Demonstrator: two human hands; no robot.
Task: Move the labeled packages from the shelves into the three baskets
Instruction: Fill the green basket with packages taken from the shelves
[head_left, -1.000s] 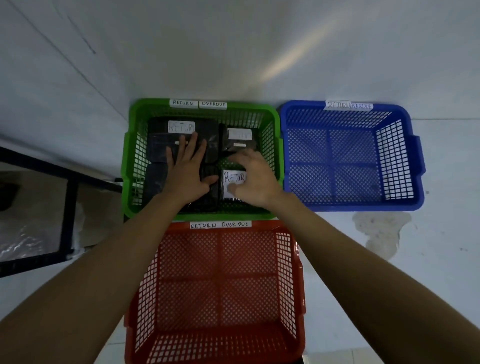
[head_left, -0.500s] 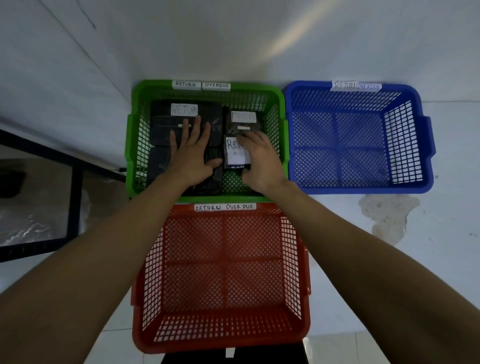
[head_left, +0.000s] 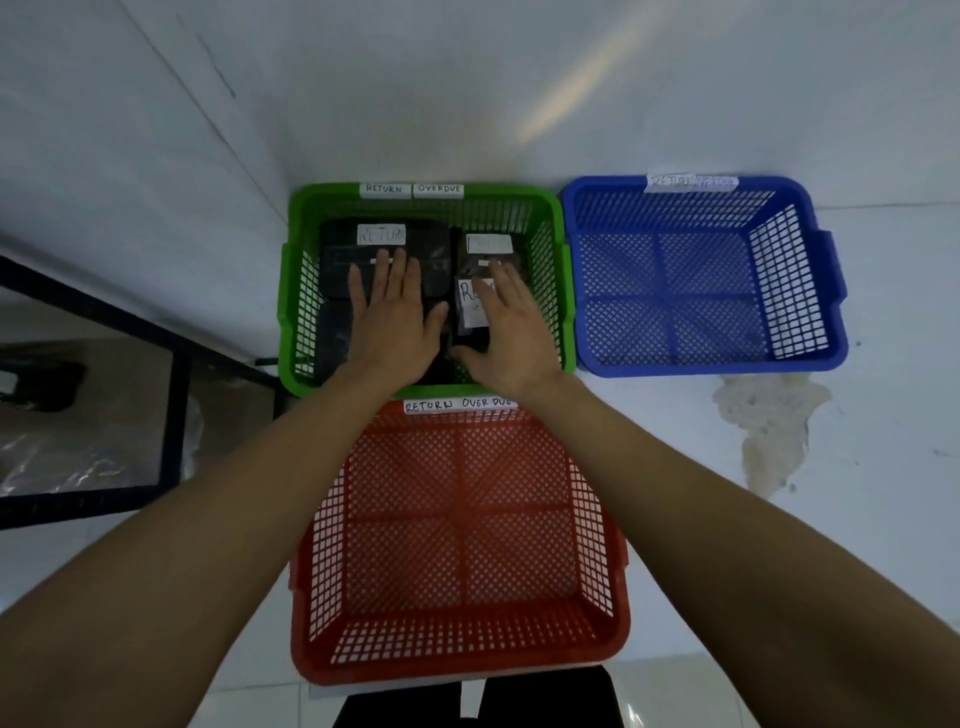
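Here we have our left hand spread flat and our right hand open, fingers splayed, both resting on the black labeled packages inside the green basket, with the empty red basket just nearer us and the blue basket at its right.

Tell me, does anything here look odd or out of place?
Yes. All the black packages sit in the green basket, while the red basket and blue basket hold nothing. A pale stain also marks the floor by the blue basket.
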